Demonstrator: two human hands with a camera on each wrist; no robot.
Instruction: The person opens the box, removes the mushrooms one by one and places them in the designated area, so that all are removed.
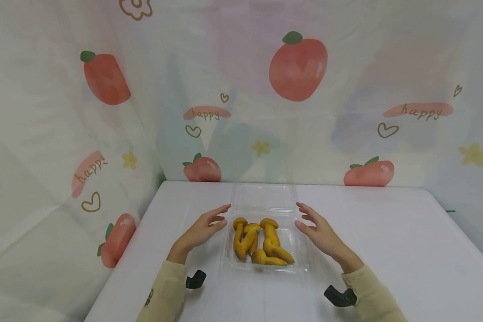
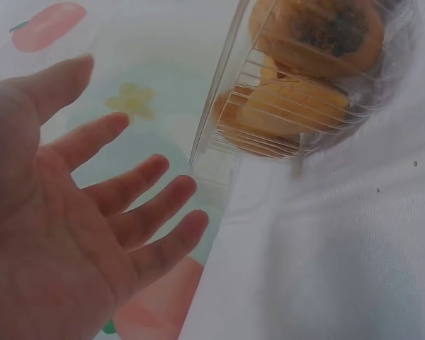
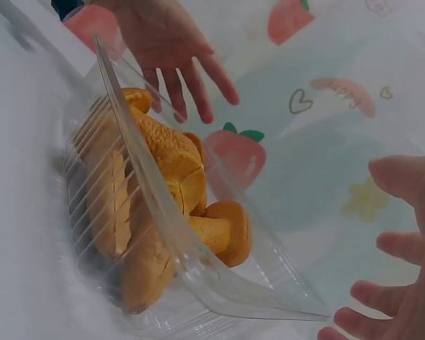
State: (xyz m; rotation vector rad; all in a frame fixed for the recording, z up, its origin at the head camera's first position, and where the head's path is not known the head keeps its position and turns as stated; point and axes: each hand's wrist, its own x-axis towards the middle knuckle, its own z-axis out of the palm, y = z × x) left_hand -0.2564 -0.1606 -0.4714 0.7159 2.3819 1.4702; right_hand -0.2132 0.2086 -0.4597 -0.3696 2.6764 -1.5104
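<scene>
Head view: a white desk [image 1: 386, 223] lies beneath an open, clear plastic clamshell box [image 1: 287, 235], likely light and flexible, best gripped by its side rims [image 3: 166, 216], with spread, empty left fingers [image 2: 156, 210] and right fingers [image 3: 404, 246] beside it, golden-brown mushrooms [image 1: 271, 233] inside.

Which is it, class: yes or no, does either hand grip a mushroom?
No: the left hand and the right hand are empty, either side of the clear container holding the mushrooms.

There are two hands [image 1: 199, 230], two sleeves [image 1: 165, 290], one clear container [image 1: 287, 237], one surface [image 1: 386, 228]. At least four overlapping yellow mushrooms [image 1: 271, 237] show.
</scene>
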